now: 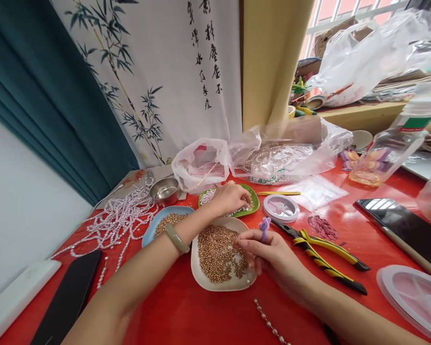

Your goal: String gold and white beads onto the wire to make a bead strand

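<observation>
At the far left, a long white box [16,290] is lying on the edge of the red table [201,318], and a black phone [69,296] is lying just beside it. Behind them, strings of pale beads [117,221] are sprawling in a heap, with a small metal bowl [165,191] sitting near them. A blue plate [151,231] is holding gold beads, and the left arm, wearing a green bracelet [176,238], is crossing over it. The left hand [232,197] is reaching into a green plate [254,197] of white beads [207,195]; its fingers are curling down together onto the beads, but I cannot tell if they are holding one. In front, a white plate [201,280] is sitting full of gold beads, touching the blue plate. The right hand [269,254] is hovering over the right rim of the white plate, and its fingers are pressing together, pinching a small purple piece [264,225] that is sticking up above the hand. Just behind that hand a round clear spool [281,208] is lying flat. Yellow and black pliers [326,254] are lying beside the right hand. A short string of beads [271,327] is lying at the front edge. Plastic bags [273,155] are slumping at the back of the table. Farther right, a clear bottle [391,148] is tilting, a dark tablet [405,227] is lying flat, and a round pink lid [416,297] is resting in the corner.
</observation>
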Available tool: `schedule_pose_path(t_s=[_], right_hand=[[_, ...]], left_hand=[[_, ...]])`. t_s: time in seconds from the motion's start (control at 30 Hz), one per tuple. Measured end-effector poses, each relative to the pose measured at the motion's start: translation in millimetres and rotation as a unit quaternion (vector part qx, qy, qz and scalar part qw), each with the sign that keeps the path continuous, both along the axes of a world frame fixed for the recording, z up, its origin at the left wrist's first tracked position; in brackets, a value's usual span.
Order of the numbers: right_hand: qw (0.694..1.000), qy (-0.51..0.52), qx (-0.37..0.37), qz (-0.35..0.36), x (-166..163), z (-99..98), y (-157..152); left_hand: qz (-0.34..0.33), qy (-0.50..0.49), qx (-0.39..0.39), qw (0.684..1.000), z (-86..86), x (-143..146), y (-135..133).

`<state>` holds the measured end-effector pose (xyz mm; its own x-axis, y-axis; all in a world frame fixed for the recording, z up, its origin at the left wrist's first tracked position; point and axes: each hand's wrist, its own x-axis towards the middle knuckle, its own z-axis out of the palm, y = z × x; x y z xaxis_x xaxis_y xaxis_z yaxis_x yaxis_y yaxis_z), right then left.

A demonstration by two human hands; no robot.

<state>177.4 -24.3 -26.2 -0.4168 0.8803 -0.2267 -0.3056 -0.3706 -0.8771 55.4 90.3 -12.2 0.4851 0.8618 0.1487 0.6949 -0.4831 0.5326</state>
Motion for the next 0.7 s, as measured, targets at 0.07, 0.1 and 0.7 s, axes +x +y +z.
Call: schedule_pose_path(t_s=[0.07, 0.1, 0.7], right_hand=[[1.000, -0.006, 0.002, -0.001, 0.2, 1.0, 0.1], [1.000, -0.006, 0.002, -0.002, 0.2, 1.3, 0.1], [1.000, -0.008, 0.025, 0.006, -1.0, 2.4, -0.7]], left_hand=[[0.006, -0.023, -0.009, 1.000, 1.1, -0.5, 1.5], [0.010, -0.039, -0.016, 0.999, 2.1, -1.6, 1.4], [0.103, -0.475, -0.354, 0.799, 2.2, -34.9, -90.5]])
